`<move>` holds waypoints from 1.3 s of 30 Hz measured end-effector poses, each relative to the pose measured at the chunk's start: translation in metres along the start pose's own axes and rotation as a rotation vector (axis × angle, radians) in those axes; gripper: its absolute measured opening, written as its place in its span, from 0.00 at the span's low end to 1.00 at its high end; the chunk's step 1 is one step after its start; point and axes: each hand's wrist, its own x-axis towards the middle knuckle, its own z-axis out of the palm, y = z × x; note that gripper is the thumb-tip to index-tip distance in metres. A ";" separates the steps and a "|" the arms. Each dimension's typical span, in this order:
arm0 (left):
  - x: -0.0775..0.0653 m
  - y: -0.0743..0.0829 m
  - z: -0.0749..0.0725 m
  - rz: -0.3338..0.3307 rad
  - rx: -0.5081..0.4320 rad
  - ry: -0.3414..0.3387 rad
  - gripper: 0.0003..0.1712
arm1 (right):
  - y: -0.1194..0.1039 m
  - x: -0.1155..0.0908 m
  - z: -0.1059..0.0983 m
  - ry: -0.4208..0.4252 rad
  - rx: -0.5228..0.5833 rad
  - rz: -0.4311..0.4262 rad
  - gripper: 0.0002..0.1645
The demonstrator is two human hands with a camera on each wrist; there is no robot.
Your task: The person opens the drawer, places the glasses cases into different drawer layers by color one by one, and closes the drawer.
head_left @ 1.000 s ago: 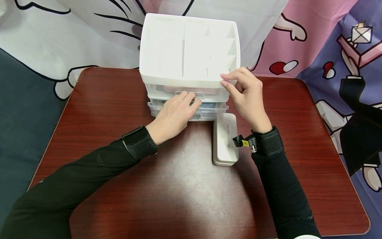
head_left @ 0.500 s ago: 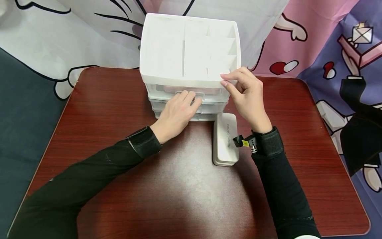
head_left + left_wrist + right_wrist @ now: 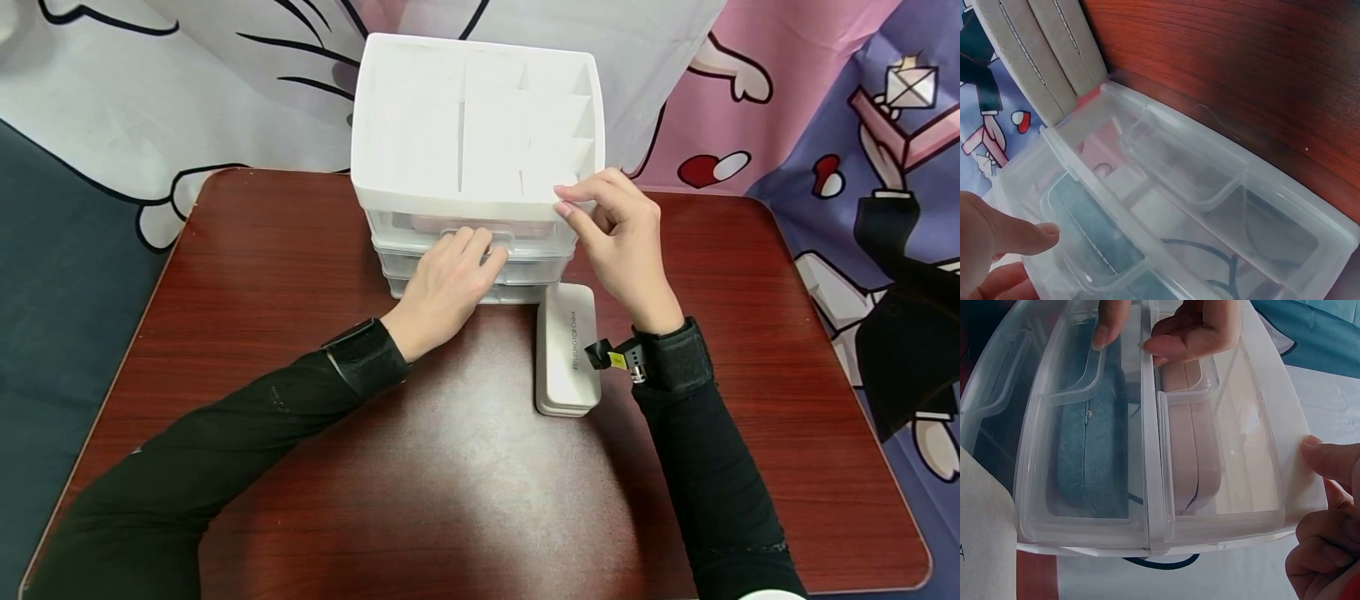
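Note:
A white plastic drawer organizer (image 3: 405, 117) with clear drawers stands at the table's back. My left hand (image 3: 442, 287) is at its front, bent fingers touching the top drawer (image 3: 1244, 456) by its handle. The left thumb (image 3: 1110, 325) touches the middle drawer (image 3: 1038, 481) beside its handle. All drawers look pushed in. My right hand (image 3: 622, 242) pinches the organizer's front right top rim between thumb and index finger. Through the clear fronts show a pink case (image 3: 1185, 444) in the top drawer and a teal case (image 3: 1100, 456) in the middle one.
An off-white case (image 3: 567, 350) with lettering lies on the brown table (image 3: 420, 500), close before the organizer's right front corner and beside my right wrist. A printed cloth (image 3: 660, 83) hangs behind the table.
The middle drawer, which stuck out a second ago, has slid in. My left forearm has shifted slightly right and the left hand moved a little forward. My right hand keeps its place.

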 end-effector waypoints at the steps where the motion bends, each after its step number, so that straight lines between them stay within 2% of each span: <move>1: 0.000 0.000 0.001 -0.001 0.009 0.003 0.09 | 0.000 0.000 0.000 0.000 0.001 0.000 0.10; 9: 0.000 0.001 0.005 -0.014 0.038 0.049 0.11 | 0.000 0.000 0.000 0.000 -0.001 0.000 0.10; 19: 0.000 0.002 0.006 -0.023 0.031 0.059 0.08 | 0.000 0.001 0.002 0.003 -0.027 0.050 0.09; 28: 0.000 0.003 0.004 -0.031 0.033 0.033 0.08 | -0.021 0.001 0.000 -0.003 -0.013 0.058 0.09; 33: -0.003 0.002 -0.001 -0.044 -0.018 0.010 0.08 | -0.025 0.001 0.000 -0.002 -0.011 0.055 0.09; 39: -0.012 0.001 -0.002 -0.061 -0.143 0.049 0.05 | -0.025 0.002 0.000 -0.003 -0.012 0.060 0.09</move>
